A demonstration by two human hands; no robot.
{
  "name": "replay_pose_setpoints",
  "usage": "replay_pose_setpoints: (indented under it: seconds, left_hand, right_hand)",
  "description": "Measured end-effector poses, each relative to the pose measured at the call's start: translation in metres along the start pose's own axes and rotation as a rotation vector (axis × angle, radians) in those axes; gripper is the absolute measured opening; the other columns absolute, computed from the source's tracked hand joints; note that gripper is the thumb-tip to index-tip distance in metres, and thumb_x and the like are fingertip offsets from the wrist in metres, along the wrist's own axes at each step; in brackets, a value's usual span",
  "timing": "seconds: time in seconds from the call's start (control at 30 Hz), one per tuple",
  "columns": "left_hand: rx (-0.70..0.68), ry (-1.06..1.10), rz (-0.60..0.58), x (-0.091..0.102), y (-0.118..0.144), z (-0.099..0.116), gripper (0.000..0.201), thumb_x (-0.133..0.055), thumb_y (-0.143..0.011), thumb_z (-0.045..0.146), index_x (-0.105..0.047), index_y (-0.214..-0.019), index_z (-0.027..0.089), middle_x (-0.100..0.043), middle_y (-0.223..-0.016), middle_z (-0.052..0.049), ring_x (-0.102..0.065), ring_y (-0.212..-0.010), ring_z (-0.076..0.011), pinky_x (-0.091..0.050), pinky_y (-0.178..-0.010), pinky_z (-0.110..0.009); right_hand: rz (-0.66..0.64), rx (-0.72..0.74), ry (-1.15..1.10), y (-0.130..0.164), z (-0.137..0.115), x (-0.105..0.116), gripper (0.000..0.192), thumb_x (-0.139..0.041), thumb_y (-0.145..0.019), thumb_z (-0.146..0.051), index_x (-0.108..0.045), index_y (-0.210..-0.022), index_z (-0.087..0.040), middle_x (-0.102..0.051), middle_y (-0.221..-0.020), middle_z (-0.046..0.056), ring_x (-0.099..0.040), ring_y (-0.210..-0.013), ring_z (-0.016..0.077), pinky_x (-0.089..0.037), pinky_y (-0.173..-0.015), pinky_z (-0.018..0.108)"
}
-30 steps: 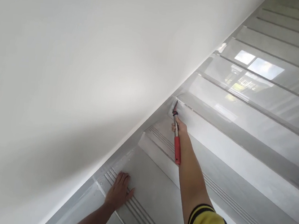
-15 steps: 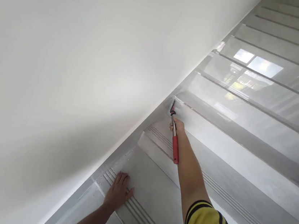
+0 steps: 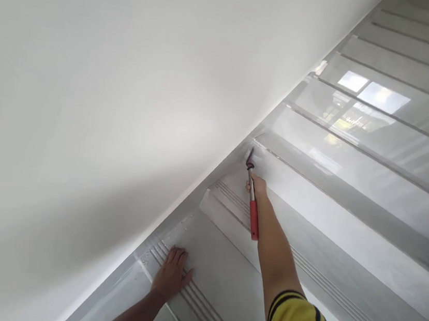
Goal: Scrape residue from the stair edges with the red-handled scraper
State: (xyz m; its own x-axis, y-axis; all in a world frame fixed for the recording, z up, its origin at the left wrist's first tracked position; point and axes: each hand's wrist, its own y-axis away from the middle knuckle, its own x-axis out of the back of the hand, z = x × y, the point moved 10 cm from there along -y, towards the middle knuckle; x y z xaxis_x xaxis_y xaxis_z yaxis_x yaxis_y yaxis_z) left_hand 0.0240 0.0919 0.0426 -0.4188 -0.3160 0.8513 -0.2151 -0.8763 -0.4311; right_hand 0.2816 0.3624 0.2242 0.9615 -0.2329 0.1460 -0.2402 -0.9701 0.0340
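My right hand is stretched out up the stairs and grips a small tool with a metal shaft and a red handle. The tool's tip touches the corner where a stair riser meets the white wall. My left hand lies flat, fingers apart, on the grooved edge of a lower grey step, close to the wall. My right arm wears a yellow sleeve with dark stripes.
Glossy grey steps climb to the upper right and mirror a bright window. White risers separate them. The white wall runs along the whole left side, with a narrow skirting strip along the stairs.
The tool's tip has shifted only slightly at the corner of the riser. My left hand has stayed pressed on the lower step.
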Motion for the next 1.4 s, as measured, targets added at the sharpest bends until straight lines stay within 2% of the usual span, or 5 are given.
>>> replay_pose_setpoints:
  seconds: [0.6, 0.83, 1.07, 1.3, 1.4]
  left_hand:
    - [0.074, 0.067, -0.114, -0.009, 0.0, -0.004, 0.046, -0.044, -0.082, 0.049, -0.056, -0.111, 0.015, -0.059, -0.112, -0.01, -0.046, -0.117, -0.0295, -0.037, -0.102, -0.047]
    - [0.031, 0.048, -0.031, -0.002, 0.0, -0.001, 0.045, -0.045, -0.083, 0.048, -0.056, -0.11, 0.013, -0.059, -0.108, -0.011, -0.048, -0.113, -0.0292, -0.039, -0.1, -0.047]
    - [0.053, 0.06, -0.071, -0.006, 0.002, -0.001, 0.046, -0.044, -0.083, 0.048, -0.055, -0.112, 0.015, -0.057, -0.111, -0.011, -0.045, -0.116, -0.0297, -0.037, -0.101, -0.048]
    - [0.024, 0.046, -0.044, 0.005, -0.005, 0.004, 0.043, -0.044, -0.083, 0.045, -0.056, -0.109, 0.011, -0.058, -0.106, -0.012, -0.048, -0.11, -0.0282, -0.036, -0.102, -0.047]
    - [0.025, 0.013, -0.022, 0.002, -0.001, 0.002, 0.042, -0.045, -0.083, 0.045, -0.055, -0.109, 0.013, -0.059, -0.106, -0.01, -0.048, -0.112, -0.0282, -0.037, -0.1, -0.048]
  right_hand:
    - [0.111, -0.008, 0.225, 0.02, 0.014, 0.041, 0.026, -0.058, -0.078, -0.041, -0.054, -0.081, -0.015, -0.056, -0.047, 0.002, -0.047, -0.035, 0.0143, -0.035, -0.031, 0.025]
    - [0.092, 0.023, 0.372, 0.0, -0.003, -0.009, 0.03, -0.058, -0.079, -0.039, -0.057, -0.09, -0.011, -0.053, -0.042, 0.0, -0.044, -0.032, 0.0108, -0.032, -0.034, 0.021]
    - [0.137, 0.015, 0.416, 0.024, 0.017, 0.076, 0.035, -0.057, -0.078, -0.044, -0.059, -0.093, -0.012, -0.055, -0.044, 0.001, -0.044, -0.031, 0.0123, -0.031, -0.033, 0.023]
    - [0.102, 0.052, 0.574, -0.007, -0.012, -0.017, 0.032, -0.051, -0.083, -0.041, -0.06, -0.082, -0.011, -0.054, -0.044, 0.002, -0.047, -0.039, 0.0111, -0.034, -0.042, 0.021]
    - [0.137, 0.084, 0.582, 0.002, -0.014, 0.004, 0.034, -0.052, -0.081, -0.043, -0.06, -0.072, -0.012, -0.052, -0.042, 0.002, -0.047, -0.042, 0.0114, -0.034, -0.044, 0.022]
